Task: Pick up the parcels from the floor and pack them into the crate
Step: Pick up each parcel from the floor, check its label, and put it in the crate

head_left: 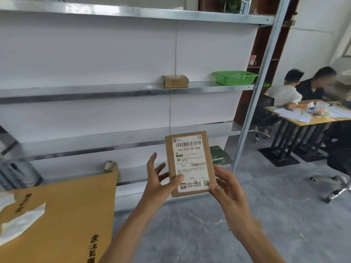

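Under the hands [191,188] the grey floor [199,234] is bare. A big cardboard box [57,221] blocks their left side. Behind them, metal shelves [114,92] stand in the way. Chairs [340,168] crowd their right.

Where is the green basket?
In the head view, the green basket sits at the right end of the middle metal shelf, to the right of a small cardboard box and beside the upright post.

Parcel [190,164] btwn both hands, shelving [121,88] behind, carton [62,215] left.
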Demonstrator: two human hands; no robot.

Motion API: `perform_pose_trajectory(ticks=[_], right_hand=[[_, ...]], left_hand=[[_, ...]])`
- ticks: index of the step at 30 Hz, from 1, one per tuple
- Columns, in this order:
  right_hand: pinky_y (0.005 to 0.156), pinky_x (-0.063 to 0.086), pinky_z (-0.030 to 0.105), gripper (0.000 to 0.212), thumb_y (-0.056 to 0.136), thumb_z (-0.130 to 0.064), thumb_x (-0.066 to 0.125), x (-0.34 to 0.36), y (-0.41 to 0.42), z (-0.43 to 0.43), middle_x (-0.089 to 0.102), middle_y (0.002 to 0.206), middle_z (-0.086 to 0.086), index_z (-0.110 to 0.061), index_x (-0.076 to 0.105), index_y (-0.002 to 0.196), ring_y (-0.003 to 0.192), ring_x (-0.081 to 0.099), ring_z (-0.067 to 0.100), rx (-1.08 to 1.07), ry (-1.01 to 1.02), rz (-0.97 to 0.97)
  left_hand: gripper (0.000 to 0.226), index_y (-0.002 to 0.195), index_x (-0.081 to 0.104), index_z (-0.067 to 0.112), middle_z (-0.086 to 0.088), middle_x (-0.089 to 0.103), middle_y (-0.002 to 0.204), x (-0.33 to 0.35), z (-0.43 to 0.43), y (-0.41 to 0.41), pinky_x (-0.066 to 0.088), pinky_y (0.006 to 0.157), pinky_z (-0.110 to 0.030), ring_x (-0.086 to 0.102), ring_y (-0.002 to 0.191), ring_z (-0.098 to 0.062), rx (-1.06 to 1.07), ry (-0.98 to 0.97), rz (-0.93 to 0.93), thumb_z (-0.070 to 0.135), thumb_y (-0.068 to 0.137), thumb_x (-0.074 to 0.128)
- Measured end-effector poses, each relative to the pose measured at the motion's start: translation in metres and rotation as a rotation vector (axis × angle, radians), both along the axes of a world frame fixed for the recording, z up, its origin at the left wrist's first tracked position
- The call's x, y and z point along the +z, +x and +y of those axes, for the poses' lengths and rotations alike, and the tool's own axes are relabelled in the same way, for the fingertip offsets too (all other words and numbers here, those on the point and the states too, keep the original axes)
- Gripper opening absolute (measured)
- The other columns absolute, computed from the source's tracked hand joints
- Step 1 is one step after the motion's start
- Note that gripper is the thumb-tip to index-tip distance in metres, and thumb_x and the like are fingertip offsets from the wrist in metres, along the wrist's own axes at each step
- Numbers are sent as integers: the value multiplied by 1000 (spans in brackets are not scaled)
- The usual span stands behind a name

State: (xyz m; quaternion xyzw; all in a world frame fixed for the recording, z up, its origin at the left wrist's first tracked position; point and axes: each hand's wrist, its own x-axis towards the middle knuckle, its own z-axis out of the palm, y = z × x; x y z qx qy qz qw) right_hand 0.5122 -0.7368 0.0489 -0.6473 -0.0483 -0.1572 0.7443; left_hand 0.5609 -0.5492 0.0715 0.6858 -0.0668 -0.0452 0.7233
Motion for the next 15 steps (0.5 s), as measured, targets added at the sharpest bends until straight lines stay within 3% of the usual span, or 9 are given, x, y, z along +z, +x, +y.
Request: perform_pose_trajectory(ticks=[2, 6, 10, 15], right_hand=[[95, 49, 48, 63, 63, -57, 78, 2, -9, 14, 63, 123, 3, -26, 62, 116, 115, 58, 24, 27, 8, 21], [96, 48, 44, 62, 65, -62, 73, -1, -29, 30, 64, 121, -2, -31, 60, 117, 117, 56, 21, 127, -24, 85], [104, 42, 44, 46, 79, -54, 66, -8, -47, 44, 65, 118, -8, -41, 54, 122, 117, 56, 12, 329, 26, 304], [98, 48, 49, 63, 71, -46, 69, -14, -72, 68, 66, 117, 9, -29, 49, 128, 110, 62, 27, 536, 105, 430]], left_hand=[[111, 143, 13, 43, 6, 48, 133, -3, 16, -12, 49, 90, -29, 54, 119, -14, 14, -11, 34, 45, 57, 84], [110, 142, 29, 37, 4, 59, 127, -13, 35, -43, 51, 80, -24, 60, 113, -13, 89, -54, 63, 51, 46, 81], [101, 139, 29, 33, -2, 63, 121, -22, 50, -82, 53, 87, -33, 64, 106, -17, 174, -109, 121, 40, 57, 87], [76, 129, 43, 39, -2, 67, 113, -26, 81, -130, 57, 74, -26, 69, 96, -14, 225, -92, 109, 33, 61, 77]])
